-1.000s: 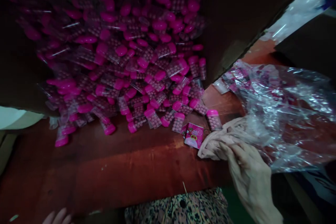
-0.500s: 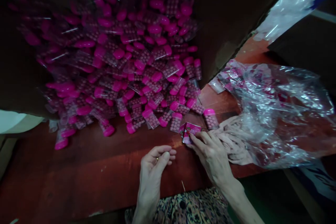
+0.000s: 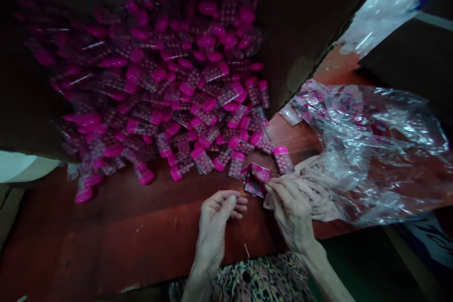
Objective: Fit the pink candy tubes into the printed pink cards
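Observation:
A big heap of small clear bottles with pink caps point(image 3: 184, 89), each in a clear wrapper, spills out of a dark cardboard box point(image 3: 304, 19) onto a red-brown table point(image 3: 134, 231). My right hand point(image 3: 290, 207) pinches a small stack of pink printed labels point(image 3: 257, 178) at the heap's near edge. My left hand point(image 3: 221, 210) hovers just left of it, fingers curled in with thumb touching fingertips; I see nothing in it. A bunch of pale rubber bands point(image 3: 314, 188) lies under my right hand's far side.
A crumpled clear plastic bag point(image 3: 371, 151) with more pink labels inside lies on the right of the table. Another clear bag point(image 3: 385, 9) hangs at the upper right. A patterned garment point(image 3: 255, 281) shows at the near table edge.
My left hand came up from the lower left to beside the labels. My right hand left the rubber bands, took hold of the pink labels and lifted them slightly.

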A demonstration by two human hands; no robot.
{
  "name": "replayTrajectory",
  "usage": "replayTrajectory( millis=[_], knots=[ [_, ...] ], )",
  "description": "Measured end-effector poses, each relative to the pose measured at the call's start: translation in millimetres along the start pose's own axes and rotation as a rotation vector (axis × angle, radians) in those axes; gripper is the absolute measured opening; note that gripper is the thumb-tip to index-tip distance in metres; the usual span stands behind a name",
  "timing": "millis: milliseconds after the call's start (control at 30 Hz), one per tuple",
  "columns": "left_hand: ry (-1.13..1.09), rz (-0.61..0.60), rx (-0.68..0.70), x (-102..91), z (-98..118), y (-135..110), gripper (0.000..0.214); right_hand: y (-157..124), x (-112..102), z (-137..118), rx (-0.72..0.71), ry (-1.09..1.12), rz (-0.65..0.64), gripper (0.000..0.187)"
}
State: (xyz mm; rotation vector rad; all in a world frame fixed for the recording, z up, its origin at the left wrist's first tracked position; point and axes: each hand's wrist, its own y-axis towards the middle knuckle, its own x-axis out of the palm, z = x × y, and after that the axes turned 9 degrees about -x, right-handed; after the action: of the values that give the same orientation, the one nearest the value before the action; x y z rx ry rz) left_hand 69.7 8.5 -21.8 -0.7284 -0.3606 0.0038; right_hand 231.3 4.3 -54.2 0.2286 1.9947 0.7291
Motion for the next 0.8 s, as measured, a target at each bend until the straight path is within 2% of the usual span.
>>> replayTrajectory(
  millis=[100,233,400,467,533,600,700,800],
  knots=[
    [-0.007,-0.091,-0.027,12.8,1,2,0.034,0,-3,-8,-0.043,-0.033,0.069,0.018],
    [0.012,-0.149,-0.028,20.6,1,8,0.032,1,-10,-23,-0.122,0.051,-0.009,0.021],
    [0.046,-0.113,-0.045,9.6,1,10,0.023,8,-18,-23,0.112,0.181,-0.056,0.025],
    [0.103,-0.150,-0.036,5.0,3,6,0.020,13,-18,-20,0.178,0.207,-0.094,0.028],
    [0.157,-0.204,-0.030,2.4,3,1,0.018,17,-17,-19,0.229,0.293,-0.175,0.020],
    [0.144,-0.210,-0.023,2.1,1,-2,0.017,21,-14,-22,0.265,0.335,-0.194,0.018],
    [-0.052,-0.101,-0.021,5.9,-8,-1,0.022,24,-8,-34,0.216,0.251,-0.068,0.021],
    [-0.236,0.116,0.006,12.0,-17,4,0.037,20,-1,-54,0.130,0.196,0.001,0.019]
  ],
)
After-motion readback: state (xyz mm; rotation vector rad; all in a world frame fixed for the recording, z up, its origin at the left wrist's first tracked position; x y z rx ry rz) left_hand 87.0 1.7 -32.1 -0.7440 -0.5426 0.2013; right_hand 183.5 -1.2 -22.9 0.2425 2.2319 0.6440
